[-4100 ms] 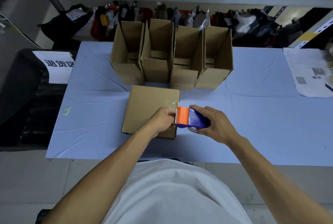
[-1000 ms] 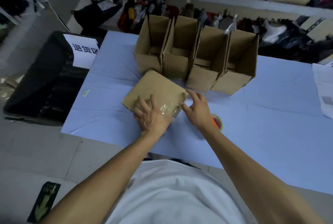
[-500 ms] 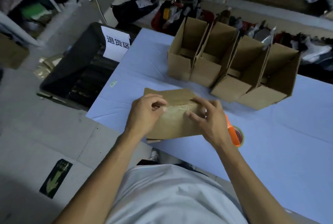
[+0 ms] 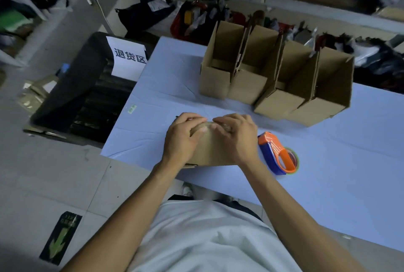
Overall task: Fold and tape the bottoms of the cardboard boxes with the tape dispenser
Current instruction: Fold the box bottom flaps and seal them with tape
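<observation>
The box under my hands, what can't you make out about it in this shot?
- Head view: the tape seam on the box is covered by the left hand and right hand.
- Its far side faces away from the camera.
- Tape dispenser: the roll is partly hidden by its own body.

Brown matt cardboard for the box [image 4: 211, 151] and the four open boxes [image 4: 277, 79]. Shiny orange and blue plastic on the tape dispenser [image 4: 276, 154]. Smooth pale blue cloth with creases over the worktop [image 4: 328, 162]. White paper for the sign [image 4: 127, 59].
</observation>
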A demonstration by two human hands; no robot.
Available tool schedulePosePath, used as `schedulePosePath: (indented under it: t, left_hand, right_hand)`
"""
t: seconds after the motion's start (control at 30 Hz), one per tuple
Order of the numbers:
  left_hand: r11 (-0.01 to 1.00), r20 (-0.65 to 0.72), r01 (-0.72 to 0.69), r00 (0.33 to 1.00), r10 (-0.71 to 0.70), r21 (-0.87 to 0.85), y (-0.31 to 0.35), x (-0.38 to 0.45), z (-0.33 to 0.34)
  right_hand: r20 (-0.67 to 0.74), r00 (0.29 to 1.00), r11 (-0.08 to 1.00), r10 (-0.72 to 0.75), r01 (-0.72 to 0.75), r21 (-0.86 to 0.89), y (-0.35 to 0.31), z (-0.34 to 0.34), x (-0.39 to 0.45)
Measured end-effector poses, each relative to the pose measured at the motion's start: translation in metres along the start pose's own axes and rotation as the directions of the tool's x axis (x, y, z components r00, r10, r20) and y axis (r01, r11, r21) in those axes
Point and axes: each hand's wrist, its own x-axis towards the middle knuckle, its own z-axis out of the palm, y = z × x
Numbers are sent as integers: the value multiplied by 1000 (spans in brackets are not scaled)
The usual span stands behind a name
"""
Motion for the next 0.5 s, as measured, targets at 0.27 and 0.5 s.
schedulePosePath:
  t: [0.27,0.5]
  left_hand:
    - [998,202,-1,979,-11,59,-10,14,-6]
    - [992,41,-117,993,115,46,-5,24,-11]
  right_hand:
    - [190,981,992,-41,63,-112,4,-1,25]
    - [76,995,992,60,-51,-115,-1,7,31]
